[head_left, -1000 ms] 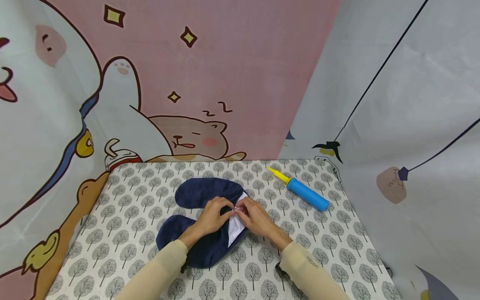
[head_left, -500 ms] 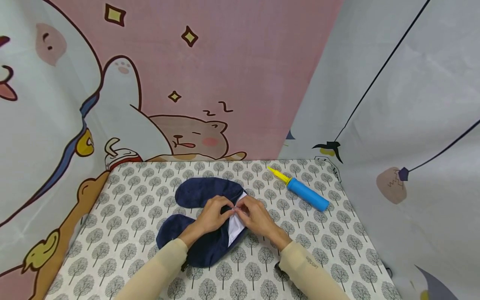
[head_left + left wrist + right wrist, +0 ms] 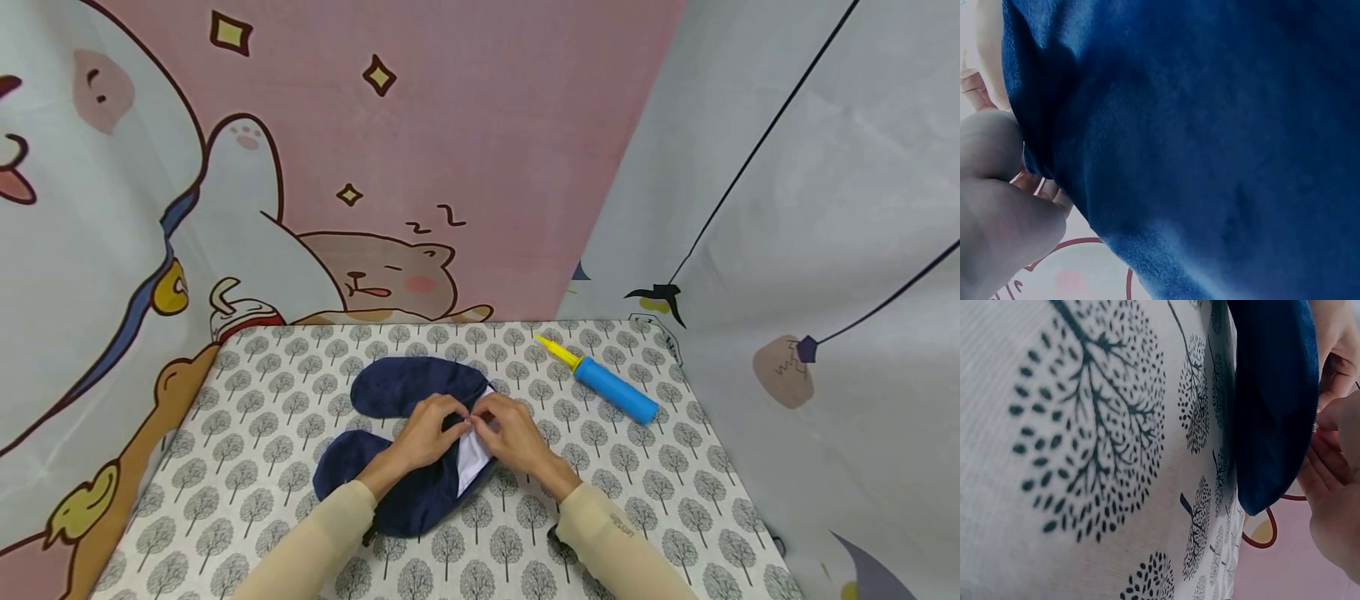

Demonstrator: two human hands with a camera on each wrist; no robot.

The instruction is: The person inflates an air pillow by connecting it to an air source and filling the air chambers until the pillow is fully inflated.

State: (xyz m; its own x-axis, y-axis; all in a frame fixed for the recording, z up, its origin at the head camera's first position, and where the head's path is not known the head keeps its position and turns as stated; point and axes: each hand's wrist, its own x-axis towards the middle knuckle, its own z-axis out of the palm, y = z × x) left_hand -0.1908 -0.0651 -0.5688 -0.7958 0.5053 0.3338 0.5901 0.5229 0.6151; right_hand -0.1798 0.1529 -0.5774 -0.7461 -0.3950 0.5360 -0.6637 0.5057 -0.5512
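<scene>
A navy plush U-shaped neck pillow (image 3: 412,386) lies on the table with its two lobes to the left. Along its right end the cover gapes, and a white inner liner (image 3: 472,460) shows. Left hand (image 3: 426,430) and right hand (image 3: 512,432) meet over this gap. Thumb and forefinger of each pinch a small pale piece at the liner, which looks like an air valve; the fingertips mostly hide it. In the left wrist view the plush cover (image 3: 1210,137) fills most of the picture. The right wrist view shows the pillow's edge (image 3: 1275,400) beside the fingers.
A blue hand pump (image 3: 617,390) with a yellow nozzle lies at the back right of the pillow. The tabletop wears a cloth printed with trees (image 3: 247,458). Cartoon-printed fabric walls (image 3: 480,167) stand behind and at both sides.
</scene>
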